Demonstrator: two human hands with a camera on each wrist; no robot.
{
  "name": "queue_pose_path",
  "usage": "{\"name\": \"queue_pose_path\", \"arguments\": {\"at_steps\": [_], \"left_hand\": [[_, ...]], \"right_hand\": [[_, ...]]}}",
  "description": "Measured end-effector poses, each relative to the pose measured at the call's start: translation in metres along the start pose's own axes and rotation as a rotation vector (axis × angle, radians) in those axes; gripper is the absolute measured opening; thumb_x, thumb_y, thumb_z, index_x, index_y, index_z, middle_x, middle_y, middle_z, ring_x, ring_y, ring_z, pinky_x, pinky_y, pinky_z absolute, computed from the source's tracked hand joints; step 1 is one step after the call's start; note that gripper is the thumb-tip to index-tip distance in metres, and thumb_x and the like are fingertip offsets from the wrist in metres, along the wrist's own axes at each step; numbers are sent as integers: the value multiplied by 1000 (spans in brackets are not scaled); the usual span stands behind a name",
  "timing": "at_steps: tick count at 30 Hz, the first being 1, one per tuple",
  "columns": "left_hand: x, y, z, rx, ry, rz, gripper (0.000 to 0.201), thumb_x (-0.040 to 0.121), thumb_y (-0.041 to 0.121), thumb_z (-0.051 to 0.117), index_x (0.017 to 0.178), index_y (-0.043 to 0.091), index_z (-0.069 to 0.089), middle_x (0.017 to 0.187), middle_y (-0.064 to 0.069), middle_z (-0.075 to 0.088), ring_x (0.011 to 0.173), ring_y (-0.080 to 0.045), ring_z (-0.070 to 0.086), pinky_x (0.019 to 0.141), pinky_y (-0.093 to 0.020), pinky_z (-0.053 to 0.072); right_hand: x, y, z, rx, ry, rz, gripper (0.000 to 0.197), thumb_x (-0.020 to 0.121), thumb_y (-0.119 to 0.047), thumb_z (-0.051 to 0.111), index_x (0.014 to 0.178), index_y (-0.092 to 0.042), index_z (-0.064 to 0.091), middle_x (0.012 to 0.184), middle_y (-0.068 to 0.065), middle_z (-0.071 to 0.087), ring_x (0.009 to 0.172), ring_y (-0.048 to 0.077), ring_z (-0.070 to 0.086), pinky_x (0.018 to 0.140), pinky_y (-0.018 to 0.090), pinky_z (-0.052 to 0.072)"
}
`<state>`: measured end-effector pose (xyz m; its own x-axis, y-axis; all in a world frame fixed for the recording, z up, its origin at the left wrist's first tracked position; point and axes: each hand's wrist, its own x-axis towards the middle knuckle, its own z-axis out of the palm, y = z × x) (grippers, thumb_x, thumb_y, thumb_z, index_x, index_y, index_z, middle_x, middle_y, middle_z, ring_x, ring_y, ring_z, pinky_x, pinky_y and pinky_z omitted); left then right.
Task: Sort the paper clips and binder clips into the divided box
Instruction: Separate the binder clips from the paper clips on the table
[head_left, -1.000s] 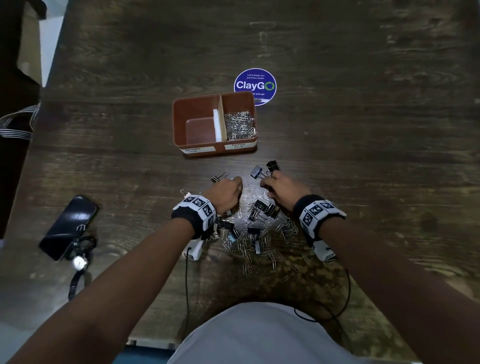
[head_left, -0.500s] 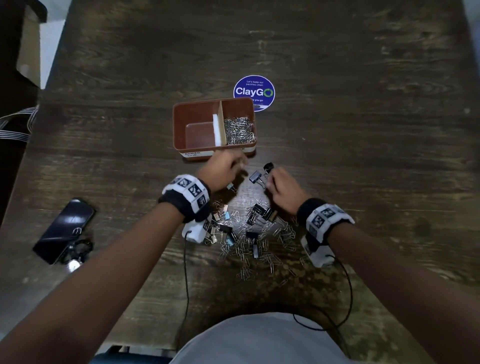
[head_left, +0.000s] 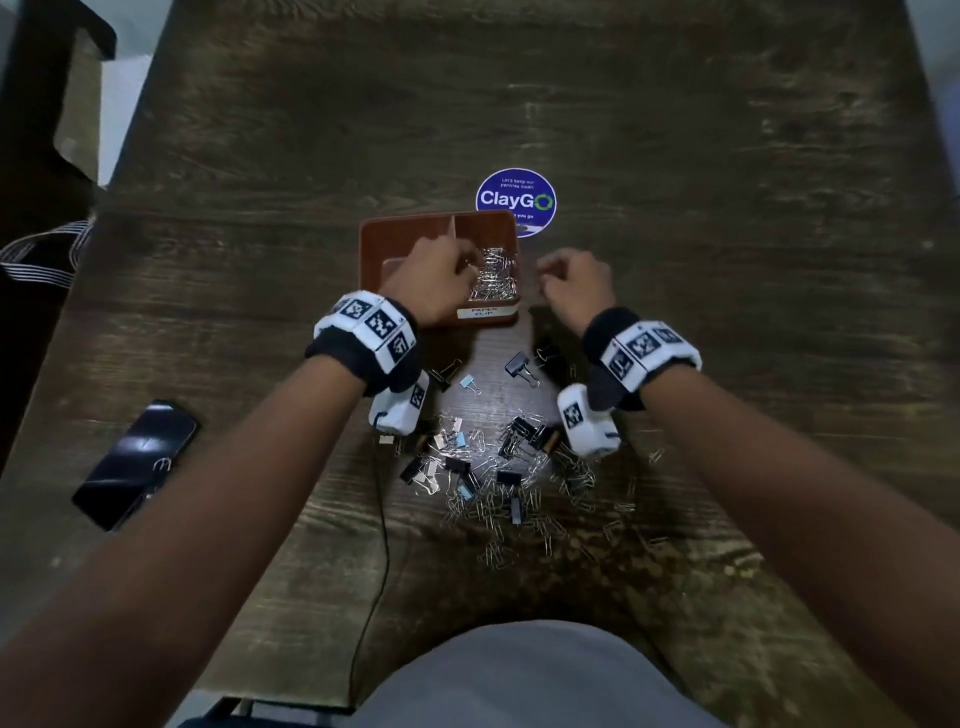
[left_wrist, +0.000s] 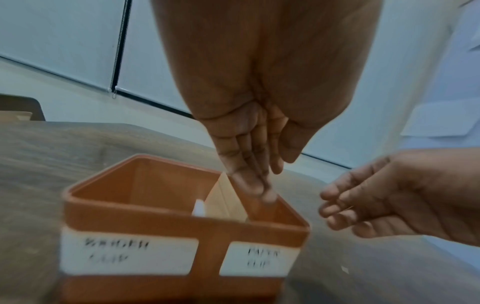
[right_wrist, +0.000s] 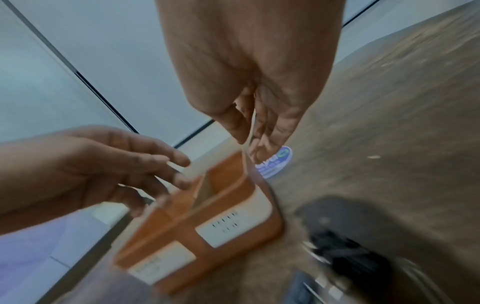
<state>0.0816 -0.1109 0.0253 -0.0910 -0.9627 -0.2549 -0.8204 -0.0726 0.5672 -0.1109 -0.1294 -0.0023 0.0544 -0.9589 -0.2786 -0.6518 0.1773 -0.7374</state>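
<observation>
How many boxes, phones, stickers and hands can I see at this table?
Box: 1
Phone: 1
Sticker: 1
Hands: 2 (left hand, right hand)
Total: 5

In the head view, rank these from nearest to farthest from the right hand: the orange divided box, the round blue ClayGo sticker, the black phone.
1. Orange divided box, just left of the right hand.
2. Round blue ClayGo sticker, beyond the box.
3. Black phone, far left on the table.
</observation>
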Motion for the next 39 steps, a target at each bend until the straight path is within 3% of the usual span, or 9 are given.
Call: {"name": "queue_pose_path", "arguments": {"at_steps": [3,9,11,14,17,21,25,30,39], "left_hand": [[-23,-10,30,7,-84,82,20,97,18,53,114,18,64,102,-1,67,87,-14,66,78,-27,54],[-67,-11,106,128,-341,166,18,98,17,50,108,13,65,107,-2,66,93,-14,62,83,-25,54],[-79,-11,123,191,-357,168,19,98,14,49,110,11,63,105,-3,66,86,-15,59,73,-20,48],[-88,-13,138,210,-364,141,20,96,7,47,113,10,57,95,-7,65,76,-19,60,59,-21,42],[-93,-16,147,214,-310,37,20,98,27,48,108,10,54,91,-8,64,79,-24,63,67,-35,55],[-104,-18,156,272,-286,-49,41,88,50,60,102,12,52,97,-6,58,85,-24,59,73,-38,53],[-105,-18,162,265,-294,-52,38,86,39,68,105,9,55,103,-10,60,93,-27,60,78,-38,52],[-100,-21,158,68,-326,-158,32,77,25,80,100,10,63,95,-9,66,87,-24,63,78,-35,53],[-108,-35,140,-117,-284,-223,15,78,12,79,91,12,71,81,0,70,75,-12,64,72,-23,52]], "right_hand": [[-34,43,3,-58,-65,-30,18,91,-5,55,98,-12,69,102,2,69,97,15,62,95,25,45],[-91,110,30,-305,-422,-52,12,94,-13,52,103,-15,62,101,-2,61,93,15,60,76,21,52],[-97,121,38,-331,-393,-66,12,94,-16,53,102,-17,62,99,-1,63,90,15,60,83,33,55],[-99,123,43,-385,-348,-79,12,95,-22,53,103,-19,61,95,-1,64,85,15,61,81,37,56],[-96,122,47,-521,-292,-205,17,93,-24,56,108,-17,61,106,-1,61,94,17,60,84,33,52],[-90,121,54,-571,-318,-327,44,82,-20,71,124,-19,57,121,3,49,102,18,54,87,32,52],[-87,119,57,-550,-380,-406,30,86,-15,65,116,-20,61,116,2,48,82,12,57,72,35,56],[-89,117,57,-693,-388,-512,18,85,-13,65,102,-12,70,105,2,58,96,20,53,76,38,52],[-103,124,63,-836,-358,-478,32,74,-2,71,102,-10,60,93,7,58,84,20,53,66,29,45]]}}
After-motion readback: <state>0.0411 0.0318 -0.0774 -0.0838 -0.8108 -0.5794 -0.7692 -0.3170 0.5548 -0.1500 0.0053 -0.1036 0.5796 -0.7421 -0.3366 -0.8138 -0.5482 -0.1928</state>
